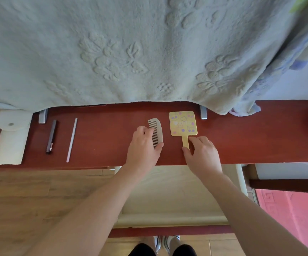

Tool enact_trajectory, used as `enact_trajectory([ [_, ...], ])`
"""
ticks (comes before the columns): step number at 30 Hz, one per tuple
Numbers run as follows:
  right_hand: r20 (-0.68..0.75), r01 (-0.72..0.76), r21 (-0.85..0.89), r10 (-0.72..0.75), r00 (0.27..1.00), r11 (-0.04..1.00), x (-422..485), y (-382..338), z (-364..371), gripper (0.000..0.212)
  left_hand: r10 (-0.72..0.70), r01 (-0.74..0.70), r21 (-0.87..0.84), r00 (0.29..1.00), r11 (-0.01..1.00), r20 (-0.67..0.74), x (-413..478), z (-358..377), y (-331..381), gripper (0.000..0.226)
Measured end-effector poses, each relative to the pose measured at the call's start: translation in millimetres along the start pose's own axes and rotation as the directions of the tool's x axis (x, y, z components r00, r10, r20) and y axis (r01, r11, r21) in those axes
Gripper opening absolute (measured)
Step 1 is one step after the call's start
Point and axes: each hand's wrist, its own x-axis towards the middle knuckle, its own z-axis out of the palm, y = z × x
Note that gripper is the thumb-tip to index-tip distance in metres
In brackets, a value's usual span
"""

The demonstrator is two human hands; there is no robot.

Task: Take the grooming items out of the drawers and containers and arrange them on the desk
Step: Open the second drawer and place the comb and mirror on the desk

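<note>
A square yellow hand mirror with purple flower prints (183, 123) lies flat on the reddish-brown wooden bench (103, 137), its handle pointing to the near edge. The right hand (203, 154) pinches that handle between thumb and fingers. Just left of the mirror lies a curved pale grey plastic comb (158, 132), teeth turned away from it; the left hand (143, 146) grips its two ends. Well left of the mirror, past a stretch of bare bench, a thin white rod (72, 139) and a slim black tube (51, 136) lie apart. Behind the mirror a pale green embossed blanket (131, 52) overhangs the back edge.
</note>
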Motion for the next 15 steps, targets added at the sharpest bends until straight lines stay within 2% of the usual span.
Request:
enact_trajectory([
  [5,0.113,0.046,-0.080,-0.037,0.993,0.996,-11,5,-11,0.046,0.088,-0.087,0.121,0.996,0.989,0.000,-16,-2,-8,0.050],
  [9,0.150,0.131,-0.119,-0.112,0.982,0.984,-28,15,-18,0.045,0.167,-0.168,0.128,0.986,0.977,0.020,-37,-5,-4,0.049],
  [15,0.164,0.233,-0.125,-0.211,0.964,0.964,-70,32,-30,0.044,0.173,-0.183,0.200,0.983,0.963,0.070,-85,-6,3,0.051],
])
